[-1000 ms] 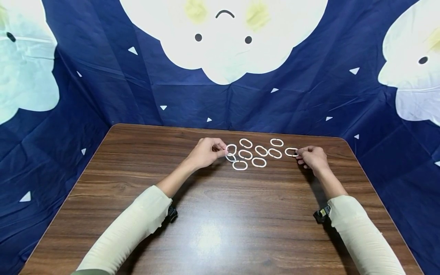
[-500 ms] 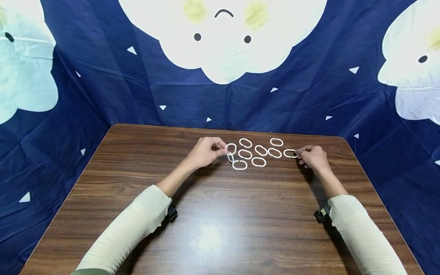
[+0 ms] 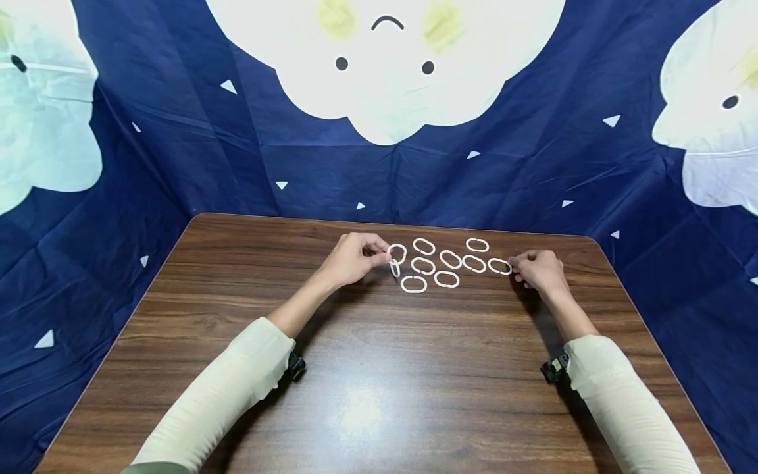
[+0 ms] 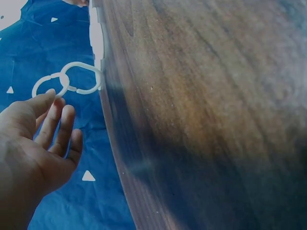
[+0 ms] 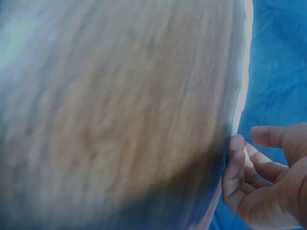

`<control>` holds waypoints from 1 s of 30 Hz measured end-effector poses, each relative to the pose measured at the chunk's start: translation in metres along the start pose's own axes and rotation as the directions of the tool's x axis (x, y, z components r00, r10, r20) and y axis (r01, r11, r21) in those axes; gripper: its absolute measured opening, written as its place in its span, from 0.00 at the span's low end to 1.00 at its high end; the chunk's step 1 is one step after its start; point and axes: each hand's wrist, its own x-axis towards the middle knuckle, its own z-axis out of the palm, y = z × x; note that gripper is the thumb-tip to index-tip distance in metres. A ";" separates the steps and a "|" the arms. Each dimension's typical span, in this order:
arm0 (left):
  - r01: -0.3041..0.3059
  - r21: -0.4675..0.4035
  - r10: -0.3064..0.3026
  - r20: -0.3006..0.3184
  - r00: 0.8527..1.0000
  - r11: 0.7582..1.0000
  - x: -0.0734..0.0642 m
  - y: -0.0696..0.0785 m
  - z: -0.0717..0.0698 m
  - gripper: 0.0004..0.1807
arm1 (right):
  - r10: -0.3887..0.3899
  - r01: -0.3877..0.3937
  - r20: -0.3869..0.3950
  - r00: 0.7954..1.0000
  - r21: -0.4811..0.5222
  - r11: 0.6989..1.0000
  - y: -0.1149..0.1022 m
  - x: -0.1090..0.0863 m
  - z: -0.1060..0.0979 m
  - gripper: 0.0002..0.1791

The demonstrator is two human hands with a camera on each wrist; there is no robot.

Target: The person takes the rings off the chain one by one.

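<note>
My left hand (image 3: 351,260) pinches a white oval link (image 4: 44,78) between thumb and fingertips, close over the table's far part. A second white link (image 4: 79,63) is threaded through it and hangs down. My right hand (image 3: 537,268) is low at the far right, fingertips right at the end of another white link (image 3: 489,264) that lies on the table. The right wrist view shows the thumb (image 5: 268,136) apart from the loosely bent fingers, nothing visible between them. Several more loose links (image 3: 414,291) lie flat between the two hands, each with a small gap in its side.
The brown wood-grain table (image 3: 355,342) has rounded far corners. Behind and beside it hangs a dark blue cloth (image 3: 331,171) with white clouds and small triangles. A black wrist camera (image 3: 555,368) sits under each pale sleeve (image 3: 628,408).
The left hand has risen slightly, and the lower link swings down to hang from the pinched one. The link at the right hand has shifted a little left and settled flat, with the fingers off it.
</note>
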 end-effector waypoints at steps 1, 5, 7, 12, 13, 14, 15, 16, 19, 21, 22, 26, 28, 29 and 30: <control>0.000 0.001 0.000 -0.002 1.000 1.000 0.000 0.001 0.000 0.06 | -0.005 0.005 -0.005 1.000 -0.004 1.000 -0.002 0.000 0.000 0.19; -0.005 0.004 0.005 0.000 1.000 1.000 0.002 0.001 0.000 0.07 | -0.035 0.034 -0.033 0.999 -0.024 0.999 -0.014 -0.002 0.001 0.18; -0.007 0.008 0.007 0.001 1.000 1.000 0.002 0.002 0.000 0.08 | -0.053 0.052 -0.041 0.998 -0.028 0.998 -0.022 -0.003 0.003 0.18; -0.012 0.012 0.012 -0.003 1.000 1.000 0.002 0.003 0.001 0.09 | -0.102 0.101 -0.025 0.995 -0.038 0.994 -0.043 -0.008 0.010 0.19; -0.012 0.012 0.012 -0.004 1.000 1.000 0.001 0.003 0.001 0.09 | -0.108 0.108 -0.017 0.994 -0.024 0.994 -0.048 -0.009 0.012 0.19; -0.013 0.013 0.013 -0.005 1.000 1.000 0.001 0.003 0.001 0.09 | -0.119 0.118 -0.011 0.993 -0.016 0.993 -0.052 -0.010 0.014 0.19; -0.013 0.015 0.013 -0.006 1.000 1.000 0.001 0.003 0.001 0.09 | -0.127 0.127 -0.008 0.992 -0.003 0.992 -0.056 -0.011 0.016 0.18; -0.014 0.016 0.014 -0.007 1.000 1.000 0.002 0.003 0.001 0.10 | -0.134 0.134 -0.003 0.991 0.012 0.991 -0.059 -0.012 0.018 0.18; -0.016 0.016 0.016 -0.010 1.000 1.000 0.002 0.003 0.001 0.10 | -0.149 0.149 0.012 0.989 0.050 0.988 -0.070 -0.015 0.023 0.17; -0.018 0.016 0.018 -0.014 1.000 1.000 0.003 0.002 0.002 0.09 | -0.159 0.158 0.021 0.987 0.063 0.985 -0.076 -0.016 0.027 0.17; -0.018 0.016 0.019 -0.016 1.000 1.000 0.003 0.002 0.002 0.09 | -0.165 0.163 0.027 0.986 0.069 0.984 -0.079 -0.017 0.029 0.17; -0.021 0.018 0.022 -0.018 1.000 1.000 0.004 0.001 0.003 0.09 | -0.182 0.176 0.051 0.982 0.108 0.978 -0.088 -0.018 0.038 0.16; -0.020 0.017 0.021 -0.018 1.000 1.000 0.003 0.001 0.003 0.09 | -0.190 0.181 0.065 0.980 0.125 0.976 -0.092 -0.018 0.043 0.15; -0.020 0.017 0.020 -0.018 1.000 1.000 0.003 0.001 0.003 0.09 | -0.193 0.182 0.073 0.978 0.137 0.974 -0.093 -0.019 0.046 0.15; -0.019 0.014 0.019 -0.018 1.000 1.000 0.003 0.001 0.003 0.09 | -0.198 0.185 0.081 0.977 0.145 0.972 -0.095 -0.019 0.048 0.15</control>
